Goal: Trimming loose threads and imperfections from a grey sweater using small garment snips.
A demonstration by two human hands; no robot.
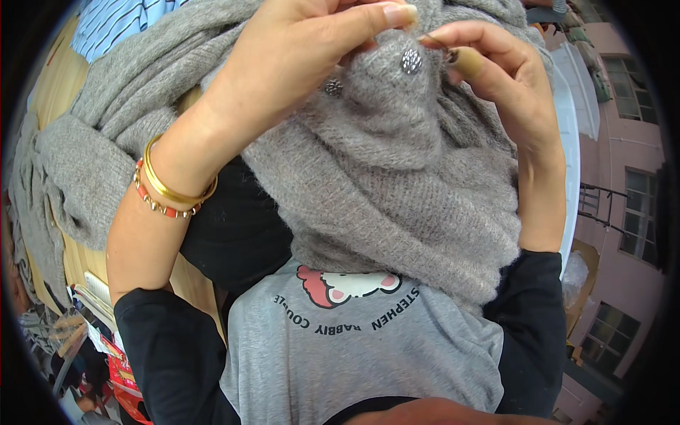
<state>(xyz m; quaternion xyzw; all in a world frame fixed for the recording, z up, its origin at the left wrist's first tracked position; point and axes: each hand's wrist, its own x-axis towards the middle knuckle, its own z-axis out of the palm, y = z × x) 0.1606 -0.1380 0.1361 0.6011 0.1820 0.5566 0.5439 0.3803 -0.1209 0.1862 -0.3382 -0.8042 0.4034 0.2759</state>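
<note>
Bunching between left hand [319, 42] and right hand [499, 74], knitwear [397, 205] (grey)

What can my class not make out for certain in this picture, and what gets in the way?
All in the head view:
Upper part of the left hand: cut off by the top edge.
Thin dark strand near the fingertips of the right hand: too small to tell thread from needle.
Underside of the grey knit: hidden by its own folds.
Rest of the striped cloth: cut off by the top edge.
</note>
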